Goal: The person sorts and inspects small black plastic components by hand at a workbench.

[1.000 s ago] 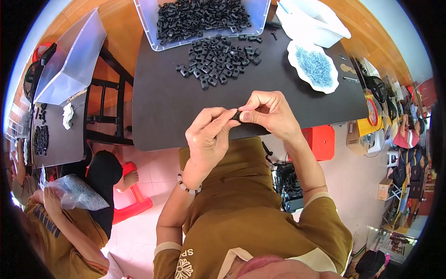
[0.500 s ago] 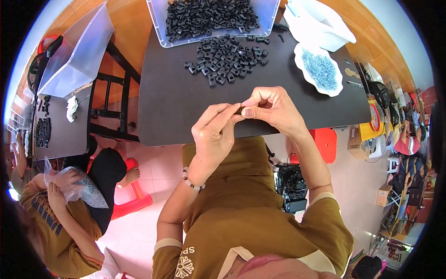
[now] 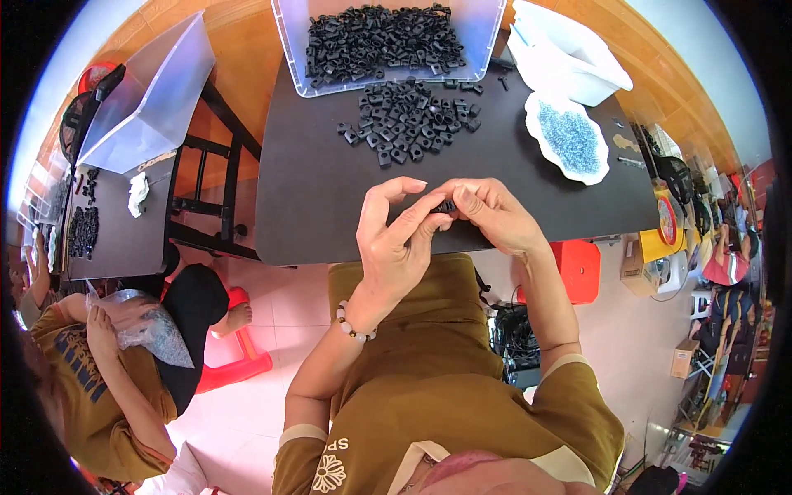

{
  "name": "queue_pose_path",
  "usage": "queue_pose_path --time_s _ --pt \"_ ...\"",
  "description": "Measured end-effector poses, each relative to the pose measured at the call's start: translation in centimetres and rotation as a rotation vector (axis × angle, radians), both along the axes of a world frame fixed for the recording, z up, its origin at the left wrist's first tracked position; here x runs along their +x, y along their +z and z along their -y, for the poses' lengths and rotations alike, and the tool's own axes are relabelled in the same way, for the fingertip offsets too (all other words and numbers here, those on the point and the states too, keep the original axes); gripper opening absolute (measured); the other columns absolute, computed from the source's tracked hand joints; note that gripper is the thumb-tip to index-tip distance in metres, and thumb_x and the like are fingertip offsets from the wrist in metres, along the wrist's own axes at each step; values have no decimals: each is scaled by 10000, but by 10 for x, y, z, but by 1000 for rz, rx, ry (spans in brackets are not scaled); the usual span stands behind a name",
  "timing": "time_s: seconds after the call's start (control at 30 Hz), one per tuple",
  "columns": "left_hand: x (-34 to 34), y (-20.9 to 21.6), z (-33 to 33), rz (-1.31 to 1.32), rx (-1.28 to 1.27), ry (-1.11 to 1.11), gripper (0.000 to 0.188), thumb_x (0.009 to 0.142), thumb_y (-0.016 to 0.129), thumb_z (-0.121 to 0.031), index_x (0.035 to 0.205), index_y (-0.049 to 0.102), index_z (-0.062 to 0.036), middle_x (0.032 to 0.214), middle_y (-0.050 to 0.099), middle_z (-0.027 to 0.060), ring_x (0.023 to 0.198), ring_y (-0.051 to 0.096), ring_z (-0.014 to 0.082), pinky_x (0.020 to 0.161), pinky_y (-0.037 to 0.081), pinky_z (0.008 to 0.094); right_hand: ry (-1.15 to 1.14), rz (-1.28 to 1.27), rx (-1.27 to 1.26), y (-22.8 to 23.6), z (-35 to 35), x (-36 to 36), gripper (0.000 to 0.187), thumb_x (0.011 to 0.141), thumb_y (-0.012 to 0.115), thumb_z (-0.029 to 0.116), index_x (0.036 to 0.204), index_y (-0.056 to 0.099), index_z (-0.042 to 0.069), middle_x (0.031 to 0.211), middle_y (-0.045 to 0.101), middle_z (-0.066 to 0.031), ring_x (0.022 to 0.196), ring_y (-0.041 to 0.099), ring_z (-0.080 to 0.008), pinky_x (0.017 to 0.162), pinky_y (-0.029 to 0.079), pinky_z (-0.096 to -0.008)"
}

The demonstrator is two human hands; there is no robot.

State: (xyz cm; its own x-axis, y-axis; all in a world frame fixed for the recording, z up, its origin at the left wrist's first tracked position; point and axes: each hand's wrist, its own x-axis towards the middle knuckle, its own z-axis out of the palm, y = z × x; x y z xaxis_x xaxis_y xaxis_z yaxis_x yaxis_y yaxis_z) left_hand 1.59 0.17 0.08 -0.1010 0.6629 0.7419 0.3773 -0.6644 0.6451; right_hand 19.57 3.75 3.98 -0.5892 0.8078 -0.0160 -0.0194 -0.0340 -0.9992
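Note:
Over the near part of the dark table, my left hand (image 3: 398, 239) and my right hand (image 3: 493, 216) meet at the fingertips. Pinched between them is a small black plastic piece (image 3: 445, 206), mostly covered by the fingers. My left thumb and a finger close on its left side, while the index finger is lifted away. On the right, my thumb and curled fingers grip its other side. Beyond the hands lies a loose pile of small black plastic pieces (image 3: 412, 124). A white scalloped dish (image 3: 599, 169) of tiny clear-blue parts (image 3: 568, 136) sits to the right.
A clear bin (image 3: 289, 49) full of black pieces stands at the table's far edge. Right of it is a white plastic tub (image 3: 569, 62). A red stool (image 3: 576, 272) is below the table's right side. At left, another person (image 3: 107, 388) holds a plastic bag (image 3: 153, 330).
My hands have shifted slightly right, still joined at the small piece. My left index finger has lifted off, and more of the black piece shows. The whole view has moved a little.

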Motion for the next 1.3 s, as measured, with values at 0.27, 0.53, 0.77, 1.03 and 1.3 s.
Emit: queue_pose_path --time_s 0.27,0.53,0.77,1.03,1.3 --pt "3 2 -4 -65 79 -12 281 789 829 -56 1065 780 -46 1079 633 101 1006 629 278 834 526 375 69 -138 -60 -8 1 -1 490 1093 500 441 1090 675 -17 946 662 -1 876 561 -67 848 467 -233" --pt "0 0 -4 -16 51 -10 318 755 842 -54 1065 772 -51 1037 627 86 1013 623 302 824 517 391 12 -81 5 -10 0 -6 453 1091 524 402 1069 692 -18 948 675 -3 895 579 -63 831 487 -240" --pt "-3 -1 0 0 -2 32 290 780 844 -70 1061 772 -55 1034 669 82 913 649 256 764 534 357 -203 32 84 1 4 0 369 1034 649 359 1056 709 -5 951 691 -6 809 591 -51 727 497 -215" --pt "1 1 1 -6 -6 3 286 834 810 -24 1115 759 -41 1005 685 90 750 666 204 636 535 312 -183 185 94 7 -5 7 207 998 712 220 981 695 14 877 682 22 800 572 -27 705 463 -194" --pt "-3 5 7 7 -216 -42 205 905 750 -24 1109 772 -23 917 728 95 777 693 153 701 541 258 -835 648 736 74 -134 100 291 985 675 291 1081 766 31 970 769 -103 914 711 -174 830 541 -313"
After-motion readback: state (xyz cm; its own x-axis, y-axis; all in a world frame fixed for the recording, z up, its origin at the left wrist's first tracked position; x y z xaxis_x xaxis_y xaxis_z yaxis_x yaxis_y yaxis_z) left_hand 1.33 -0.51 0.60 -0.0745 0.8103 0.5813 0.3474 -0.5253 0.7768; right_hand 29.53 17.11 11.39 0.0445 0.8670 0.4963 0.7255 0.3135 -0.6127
